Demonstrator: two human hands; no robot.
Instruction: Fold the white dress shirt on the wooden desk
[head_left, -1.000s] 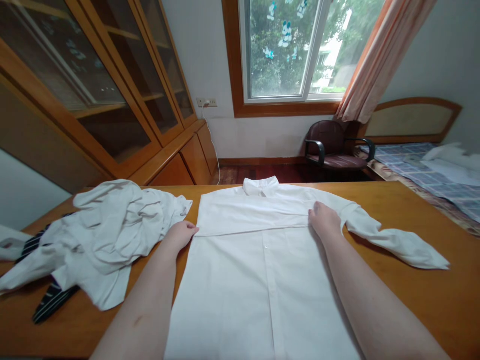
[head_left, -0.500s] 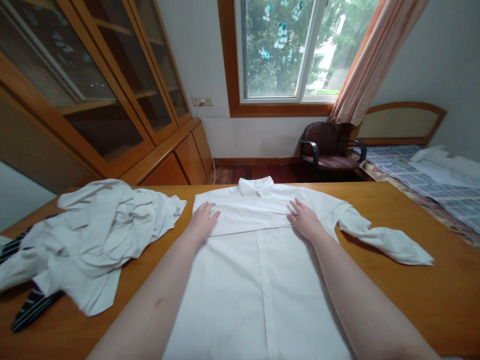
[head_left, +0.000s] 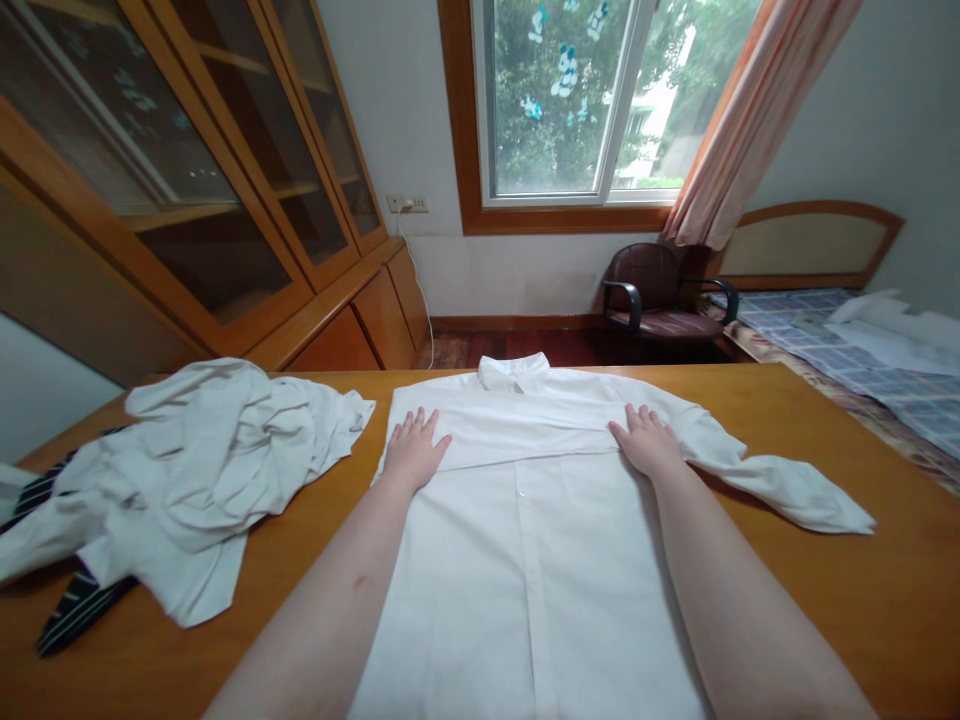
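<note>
Now the left hand (head_left: pixel 416 450) and right hand (head_left: pixel 646 442) lie flat, fingers spread, holding nothing, on a white dress shirt (head_left: pixel 525 590). Its long axis runs straight ahead between them, with the collar (head_left: pixel 514 372) beyond the hands.

White btn-up shirt (head_left: pixel 517 570) is showing plain white; navy/white striped tie (head_left: pixel 81 610) is peeking out; bedsheet (head_left: pixel 911 415) is showing blue plaid; curtain (head_left: pixel 754 120) is glowing peach.
</note>
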